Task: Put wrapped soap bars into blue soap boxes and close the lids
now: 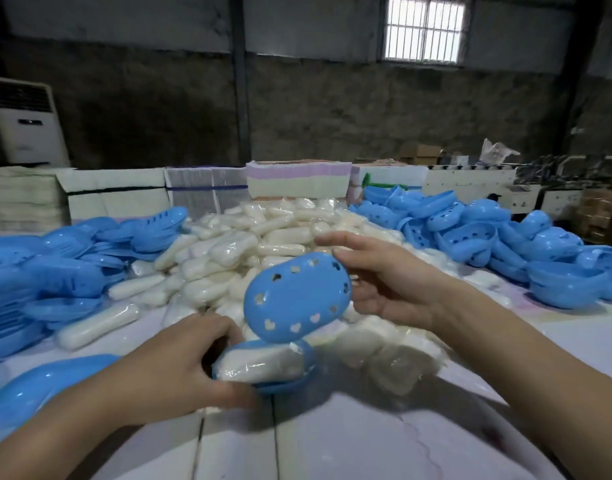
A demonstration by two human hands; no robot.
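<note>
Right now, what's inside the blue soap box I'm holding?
A wrapped soap bar lies in the box base, under the raised lid. The left hand hides its near end.

Blue soap box (283, 372) open, wrapped soap bar (259, 363) inside; heart-holed lid (297, 296) tilted up.

1. The white table (332, 445) carries everything.
2. A heap of wrapped soap bars (263, 237) lies at its middle.
3. Left of the heap: a pile of blue soap boxes (55, 271).
4. Right of the heap: another blue pile (505, 237).
5. Behind the heap: stacked flat cartons (297, 181).
</note>
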